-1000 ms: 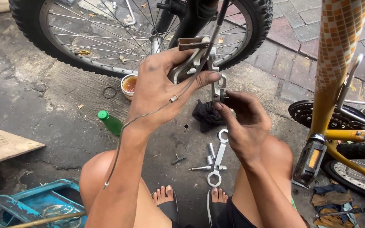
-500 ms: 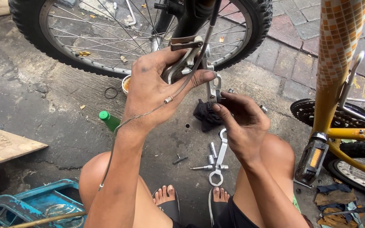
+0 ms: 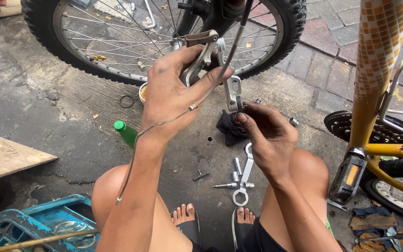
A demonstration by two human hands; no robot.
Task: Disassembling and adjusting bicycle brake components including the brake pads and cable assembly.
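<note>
- Squatting low, sandalled feet (image 3: 213,218) flat on the ground, knees wide, and both hands are up between them.
- Right hand (image 3: 269,135) is pinched shut, fingertips together on the lower end of the silver metal bicycle brake caliper arm (image 3: 233,93), right where a small bolt sits.
- Left hand (image 3: 173,95) is closed around the caliper's upper part, thumb across it, with the thin grey brake cable (image 3: 164,123) trailing down over the wrist.
- To my eye the trick here is a steady left grip so the arm can't swing while the right fingers work that fastener; keep the cable slack and clear of the pinch point.
- Below them, on the ground: a flat silver multi-size spanner (image 3: 244,179), loose bolts and sleeves (image 3: 235,173), a black rag (image 3: 229,128).
- A green-capped bottle (image 3: 126,132) lies just left of the forearm; a small round tin (image 3: 142,92) sits beyond it.
- The surface is rough, stained grey concrete (image 3: 47,126), turning to red paving bricks (image 3: 323,60) further out.
- Behind: a black-tyred spoked bicycle wheel (image 3: 117,42); at right, a yellow bicycle frame (image 3: 374,93) with its pedal (image 3: 350,179).
</note>
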